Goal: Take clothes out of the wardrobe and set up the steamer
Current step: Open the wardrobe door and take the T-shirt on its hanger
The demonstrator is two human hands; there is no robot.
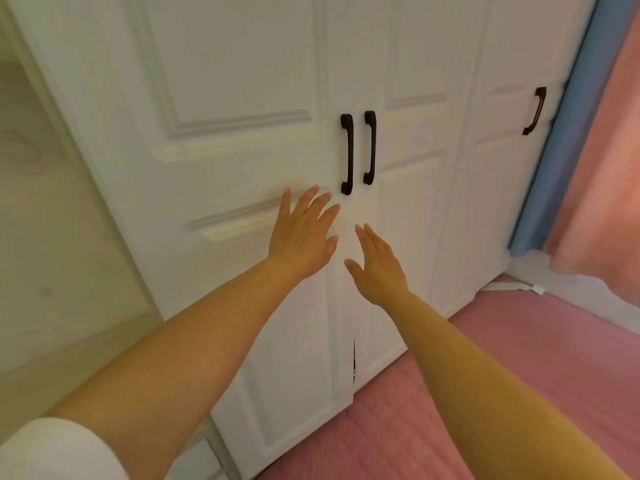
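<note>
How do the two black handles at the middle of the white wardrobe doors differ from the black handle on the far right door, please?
The two black middle handles stand as a close pair, one on each side of the door seam; the black far right handle is alone beside the blue curtain. The pair sits just above the left hand and right hand; the lone one is far from both. All are dark, upright bar pulls.

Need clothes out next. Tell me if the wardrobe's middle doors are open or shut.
Shut: the two doors meet flush between their black handles; no hand grips either.
</note>
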